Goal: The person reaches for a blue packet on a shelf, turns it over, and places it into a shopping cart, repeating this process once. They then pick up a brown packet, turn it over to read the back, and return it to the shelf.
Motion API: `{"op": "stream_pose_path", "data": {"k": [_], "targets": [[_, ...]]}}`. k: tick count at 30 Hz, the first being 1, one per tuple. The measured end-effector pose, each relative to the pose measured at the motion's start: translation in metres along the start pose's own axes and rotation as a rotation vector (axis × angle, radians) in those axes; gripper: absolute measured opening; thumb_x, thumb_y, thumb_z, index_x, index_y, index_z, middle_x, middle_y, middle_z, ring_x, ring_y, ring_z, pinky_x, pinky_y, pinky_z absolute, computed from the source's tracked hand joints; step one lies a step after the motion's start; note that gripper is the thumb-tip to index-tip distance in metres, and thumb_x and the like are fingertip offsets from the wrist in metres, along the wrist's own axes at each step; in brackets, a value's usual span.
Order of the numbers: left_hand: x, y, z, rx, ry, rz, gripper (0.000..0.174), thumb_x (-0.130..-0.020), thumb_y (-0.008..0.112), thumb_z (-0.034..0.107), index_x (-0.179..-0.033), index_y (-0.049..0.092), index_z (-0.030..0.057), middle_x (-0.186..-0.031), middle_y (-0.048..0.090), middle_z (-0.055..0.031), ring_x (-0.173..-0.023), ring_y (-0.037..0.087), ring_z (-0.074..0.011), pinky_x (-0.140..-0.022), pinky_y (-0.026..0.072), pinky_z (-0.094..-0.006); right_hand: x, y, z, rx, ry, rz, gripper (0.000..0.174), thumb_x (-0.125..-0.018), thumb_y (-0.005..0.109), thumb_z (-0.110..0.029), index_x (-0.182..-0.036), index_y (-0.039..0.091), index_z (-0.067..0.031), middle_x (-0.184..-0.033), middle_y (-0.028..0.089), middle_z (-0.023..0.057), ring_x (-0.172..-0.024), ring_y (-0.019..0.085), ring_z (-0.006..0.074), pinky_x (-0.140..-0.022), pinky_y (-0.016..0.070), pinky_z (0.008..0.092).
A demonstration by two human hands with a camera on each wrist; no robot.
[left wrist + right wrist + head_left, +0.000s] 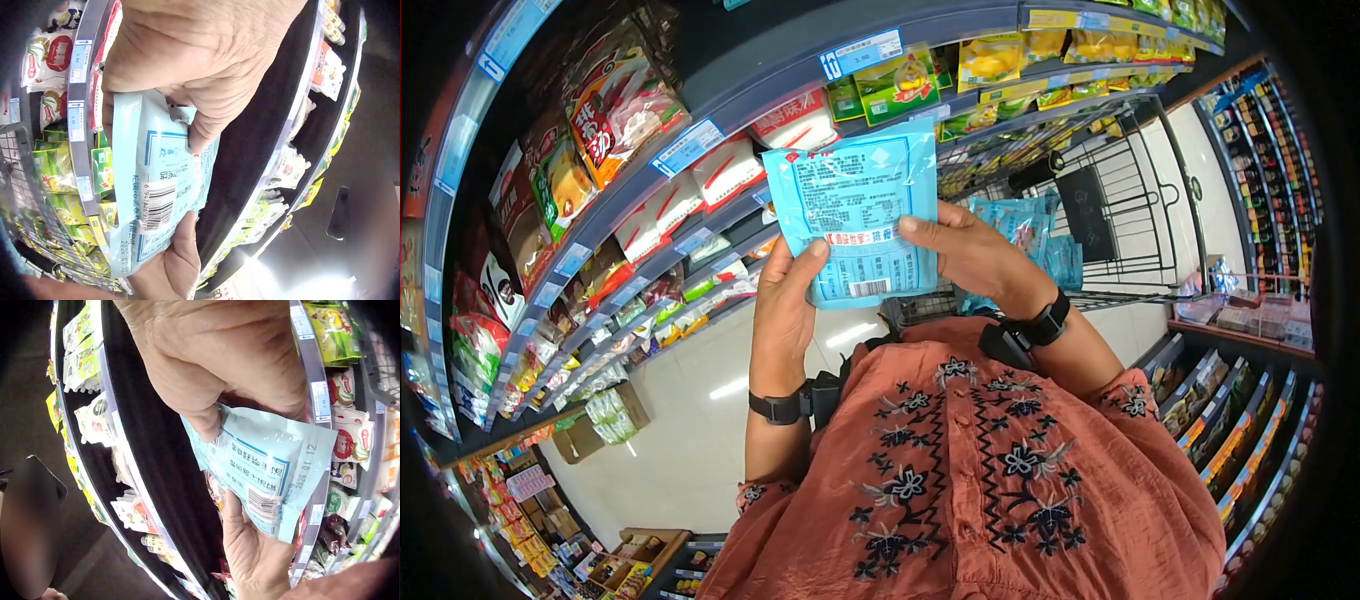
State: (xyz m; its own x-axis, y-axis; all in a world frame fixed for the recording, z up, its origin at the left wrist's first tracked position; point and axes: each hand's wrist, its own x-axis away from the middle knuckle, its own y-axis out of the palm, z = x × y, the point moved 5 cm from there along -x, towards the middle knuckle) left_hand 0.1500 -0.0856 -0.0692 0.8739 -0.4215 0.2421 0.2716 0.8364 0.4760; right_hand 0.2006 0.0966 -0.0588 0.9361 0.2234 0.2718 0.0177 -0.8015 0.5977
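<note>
A light blue plastic food pouch (865, 215) is held up in front of the chest, its printed back with the barcode facing me. My left hand (785, 300) pinches its lower left side, thumb on the front and fingers behind. On the other side, my right hand (975, 250) grips the right edge, thumb lying on the printing. Both wrist views show the pouch (165, 187) between the two thumbs, its surface slightly creased. A date is stamped along the end seam of the pouch (275, 469) in the right wrist view.
Curved store shelves (685, 150) packed with bagged goods stand ahead and to the left. A wire shopping cart (1115, 200) is at the right, with several similar blue pouches (1025, 235) in it. Further racks (1250, 420) are at the lower right; a carton (605, 420) sits on the floor.
</note>
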Motion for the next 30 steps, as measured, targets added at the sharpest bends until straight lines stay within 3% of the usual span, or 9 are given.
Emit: {"op": "stream_pose_path", "data": {"k": [13, 17, 21, 22, 25, 29, 30], "targets": [[0.000, -0.005, -0.009, 0.030, -0.026, -0.038, 0.038, -0.096, 0.061, 0.014, -0.132, 0.054, 0.0040, -0.124, 0.063, -0.0074, -0.113, 0.059, -0.0176, -0.099, 0.0466, -0.0346, 0.004, 0.001, 0.001, 0.041, 0.004, -0.005, 0.046, -0.098, 0.058, -0.024, -0.137, 0.050, -0.0006, -0.131, 0.058, 0.0093, -0.119, 0.055, 0.0186, -0.101, 0.0463, 0.0362], [0.006, 0.004, 0.000, -0.034, 0.086, 0.042, 0.032, -0.096, 0.060, 0.015, -0.125, 0.058, 0.0021, -0.118, 0.065, -0.0059, -0.106, 0.060, -0.0126, -0.094, 0.0465, -0.0296, 0.003, 0.003, -0.004, 0.053, 0.005, 0.048, 0.046, -0.099, 0.057, -0.025, -0.137, 0.049, -0.0009, -0.131, 0.057, 0.0083, -0.119, 0.055, 0.0184, -0.100, 0.0464, 0.0365], [0.008, 0.007, 0.018, -0.116, 0.173, 0.089, 0.032, -0.096, 0.062, 0.016, -0.125, 0.059, 0.0024, -0.115, 0.065, -0.0043, -0.102, 0.060, -0.0107, -0.091, 0.0465, -0.0274, 0.001, -0.018, -0.012, 0.439, -0.075, 0.216, 0.038, -0.098, 0.056, -0.027, -0.129, 0.055, -0.0033, -0.120, 0.061, 0.0073, -0.107, 0.058, 0.0143, -0.087, 0.0492, 0.0315], [0.008, 0.009, 0.023, -0.130, 0.182, 0.096, 0.032, -0.096, 0.062, 0.016, -0.125, 0.059, 0.0025, -0.115, 0.065, -0.0041, -0.101, 0.060, -0.0105, -0.090, 0.0469, -0.0274, 0.001, -0.017, -0.018, 0.476, -0.191, 0.239, 0.034, -0.098, 0.056, -0.026, -0.124, 0.056, -0.0035, -0.113, 0.062, 0.0066, -0.103, 0.057, 0.0129, -0.080, 0.0495, 0.0296], [0.003, 0.012, 0.033, -0.224, 0.205, 0.123, 0.032, -0.096, 0.061, 0.017, -0.125, 0.059, 0.0027, -0.112, 0.066, -0.0036, -0.098, 0.060, -0.0098, -0.086, 0.0487, -0.0270, 0.007, -0.012, -0.032, 0.481, -0.190, 0.211, 0.035, -0.098, 0.056, -0.026, -0.125, 0.055, -0.0033, -0.110, 0.062, 0.0060, -0.102, 0.057, 0.0130, -0.077, 0.0503, 0.0292], [-0.001, 0.023, 0.046, -0.435, 0.300, 0.115, 0.024, -0.097, 0.059, 0.016, -0.118, 0.063, 0.0039, -0.104, 0.066, -0.0037, -0.092, 0.060, -0.0106, -0.081, 0.0492, -0.0282, 0.005, 0.016, -0.029, 0.456, -0.169, 0.058, 0.049, -0.097, 0.059, -0.028, -0.137, 0.047, -0.0030, -0.121, 0.056, 0.0122, -0.100, 0.059, 0.0176, -0.083, 0.0517, 0.0313], [-0.001, 0.029, 0.052, -0.565, 0.360, 0.110, 0.023, -0.097, 0.058, 0.016, -0.116, 0.063, 0.0039, -0.101, 0.066, -0.0041, -0.091, 0.060, -0.0116, -0.079, 0.0489, -0.0285, 0.005, 0.024, -0.031, 0.446, -0.136, 0.023, 0.061, -0.096, 0.061, -0.033, -0.144, 0.039, -0.0035, -0.128, 0.051, 0.0143, -0.107, 0.057, 0.0203, -0.090, 0.0509, 0.0350]]}}
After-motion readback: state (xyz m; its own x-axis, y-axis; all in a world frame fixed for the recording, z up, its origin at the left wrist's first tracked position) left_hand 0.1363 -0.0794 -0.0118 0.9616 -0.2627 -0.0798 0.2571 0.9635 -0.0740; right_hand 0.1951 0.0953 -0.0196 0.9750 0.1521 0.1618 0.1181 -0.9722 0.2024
